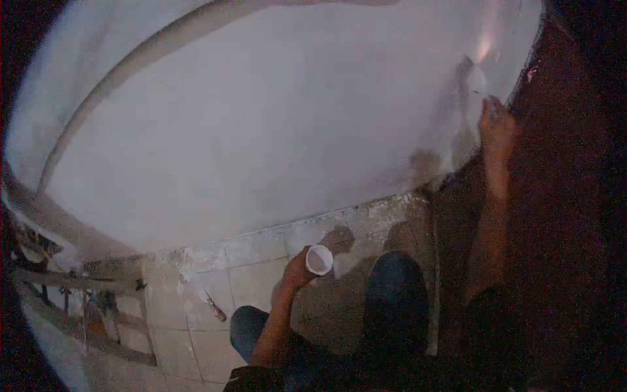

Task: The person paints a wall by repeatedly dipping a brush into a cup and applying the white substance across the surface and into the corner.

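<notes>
Gripping a white cup (320, 260), the left hand (298, 269) is curled around its left side, fingers bent against the outer wall. The cup's mouth faces up toward the head camera, and its inside looks pale; whether anything lies in it cannot be told. Most of its side is covered by the hand or turned from view, so any label or writing there cannot be read. It is held above the tiled floor (171, 310), between the person's knees (397, 287) and the foot of a large white wall (261, 130).

Reaching well out along the wall, the right hand (498, 121) is closed, its fingers pinching a small tool (481, 94) too dim to name; any marking on it is unreadable. The tool's thin end points toward the wall; whether it touches the surface cannot be told. Near it the wall shows a bright glow (484, 47), and below that some dark patches (426, 160).

On the floor to the left of the cup lies a trowel (217, 310) with a dark handle, near pale smears (191, 277). Farther left stands a barred frame (85, 282), its details blurred. Pale crumbs and stains run along the base of the wall.
</notes>
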The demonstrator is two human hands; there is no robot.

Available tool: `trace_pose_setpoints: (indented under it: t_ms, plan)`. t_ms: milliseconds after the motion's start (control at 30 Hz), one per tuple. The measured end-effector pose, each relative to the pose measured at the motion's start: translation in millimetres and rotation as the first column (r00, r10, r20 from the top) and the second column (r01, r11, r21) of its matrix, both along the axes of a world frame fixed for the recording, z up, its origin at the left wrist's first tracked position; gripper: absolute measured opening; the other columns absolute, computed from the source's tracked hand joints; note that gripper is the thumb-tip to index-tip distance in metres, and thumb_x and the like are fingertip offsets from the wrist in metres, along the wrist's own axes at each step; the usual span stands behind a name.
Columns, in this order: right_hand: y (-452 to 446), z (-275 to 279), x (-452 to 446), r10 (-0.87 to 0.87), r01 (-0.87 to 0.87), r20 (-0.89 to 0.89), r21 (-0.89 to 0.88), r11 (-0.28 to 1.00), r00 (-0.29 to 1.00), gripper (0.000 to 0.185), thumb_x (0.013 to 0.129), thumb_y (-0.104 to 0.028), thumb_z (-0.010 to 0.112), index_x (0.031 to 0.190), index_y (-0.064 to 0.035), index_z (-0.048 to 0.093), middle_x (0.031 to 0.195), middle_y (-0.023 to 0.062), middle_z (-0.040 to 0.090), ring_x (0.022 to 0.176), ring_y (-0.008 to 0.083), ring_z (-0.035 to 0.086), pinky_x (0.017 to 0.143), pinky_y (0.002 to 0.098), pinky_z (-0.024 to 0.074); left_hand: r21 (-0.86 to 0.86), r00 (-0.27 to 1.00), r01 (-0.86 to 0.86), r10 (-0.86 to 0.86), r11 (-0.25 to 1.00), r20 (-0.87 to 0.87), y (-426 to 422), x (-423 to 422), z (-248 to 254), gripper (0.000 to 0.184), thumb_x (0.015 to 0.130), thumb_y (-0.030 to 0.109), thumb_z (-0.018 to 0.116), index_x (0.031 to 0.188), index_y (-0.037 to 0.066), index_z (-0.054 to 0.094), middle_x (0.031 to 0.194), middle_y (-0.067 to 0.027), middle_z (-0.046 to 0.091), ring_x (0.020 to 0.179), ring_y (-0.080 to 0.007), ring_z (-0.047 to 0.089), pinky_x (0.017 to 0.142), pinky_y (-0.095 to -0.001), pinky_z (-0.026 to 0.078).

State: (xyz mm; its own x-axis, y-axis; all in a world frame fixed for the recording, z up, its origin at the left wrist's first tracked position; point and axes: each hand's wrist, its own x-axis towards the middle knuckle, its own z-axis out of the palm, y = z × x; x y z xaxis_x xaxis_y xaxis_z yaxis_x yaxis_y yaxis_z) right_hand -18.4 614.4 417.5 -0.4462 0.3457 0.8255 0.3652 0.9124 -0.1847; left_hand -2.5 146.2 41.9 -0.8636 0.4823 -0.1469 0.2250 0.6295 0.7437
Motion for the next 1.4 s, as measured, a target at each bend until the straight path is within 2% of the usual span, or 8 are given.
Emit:
trace_pose_setpoints:
  t_ms: [100,267,433,667,833,1000,1067,1400]
  plan:
    - [-58,-25,-41,0.245,-0.238,0.014,0.286,0.928,0.97,0.03,0.093,-0.019,0.07,0.116,0.0004,0.074,0.107,0.0235,0.074,0.093,0.0365,0.074,0.08,0.0414,0.0587,-0.002,0.997,-0.07,0.07,0.998,-0.035,14,5,10,0.088,0.067,0.044,0.093,0.135,0.008,0.05,0.124,-0.0186,0.068,0.117,-0.0394,0.065,0.095,-0.0488,0.055]
    - [-229,-28,-61,0.857,-0.871,-0.173,-0.187,0.455,0.485,0.025,0.09,-0.013,0.069,0.112,-0.0028,0.07,0.088,0.0206,0.071,0.073,0.0383,0.069,0.065,0.0473,0.0559,0.039,0.98,-0.199,0.199,0.979,-0.013,33,28,42,0.094,0.066,0.045,0.093,0.139,0.005,0.048,0.126,-0.0221,0.067,0.119,-0.0395,0.064,0.098,-0.0484,0.053]
    - [-258,-6,-69,0.947,-0.903,-0.053,-0.324,0.283,0.316,0.027,0.09,-0.014,0.068,0.115,-0.0026,0.069,0.087,0.0198,0.07,0.074,0.0406,0.069,0.068,0.0491,0.0572,-0.064,0.957,-0.29,0.288,0.955,-0.041,38,44,62,0.11,0.066,0.047,0.093,0.149,-0.002,0.039,0.132,-0.0244,0.064,0.123,-0.0393,0.062,0.101,-0.0476,0.052]
    - [-95,-11,-55,0.78,-0.806,-0.218,-0.249,0.536,0.586,0.032,0.091,-0.018,0.073,0.12,-0.0046,0.073,0.102,0.0237,0.074,0.091,0.0367,0.075,0.079,0.0418,0.0591,-0.195,0.964,-0.267,0.264,0.944,-0.043,43,52,110,0.112,0.066,0.045,0.093,0.15,-0.003,0.038,0.128,-0.0244,0.066,0.118,-0.0416,0.064,0.097,-0.0483,0.054]
    - [23,-27,-19,0.335,-0.335,-0.037,-0.222,0.916,0.941,0.033,0.094,-0.024,0.07,0.122,-0.007,0.073,0.111,0.0213,0.074,0.1,0.0389,0.072,0.085,0.045,0.0579,0.077,0.968,-0.205,0.214,0.976,-0.129,20,35,41,0.112,0.065,0.048,0.094,0.149,-0.001,0.038,0.124,-0.0261,0.067,0.114,-0.0427,0.065,0.093,-0.0498,0.055]
    - [62,-43,-6,-0.053,0.032,-0.078,-0.254,0.967,0.996,0.03,0.099,-0.024,0.063,0.121,-0.0073,0.073,0.112,0.0206,0.073,0.1,0.0395,0.072,0.086,0.0438,0.0578,-0.018,0.951,-0.062,0.054,0.998,-0.305,31,15,-37,0.113,0.064,0.049,0.094,0.15,0.002,0.037,0.127,-0.0256,0.065,0.116,-0.0436,0.064,0.094,-0.0508,0.055]
    - [57,-67,-11,-0.035,0.021,0.04,0.314,0.949,0.999,0.028,0.1,-0.023,0.062,0.119,-0.0053,0.073,0.11,0.0217,0.073,0.097,0.0401,0.072,0.085,0.043,0.0577,0.08,0.988,-0.014,0.026,0.997,-0.153,52,14,-20,0.112,0.064,0.049,0.093,0.15,0.002,0.038,0.129,-0.0252,0.064,0.118,-0.044,0.063,0.095,-0.0512,0.054]
    - [-246,-75,-51,0.799,-0.817,-0.177,-0.088,0.569,0.575,0.03,0.09,-0.011,0.071,0.119,-0.0034,0.072,0.097,0.0249,0.073,0.085,0.0382,0.074,0.075,0.0425,0.0594,0.106,0.975,0.195,-0.18,0.975,-0.133,107,3,-89,0.108,0.064,0.044,0.093,0.15,0.006,0.04,0.135,-0.0211,0.062,0.123,-0.0408,0.061,0.101,-0.0513,0.053]
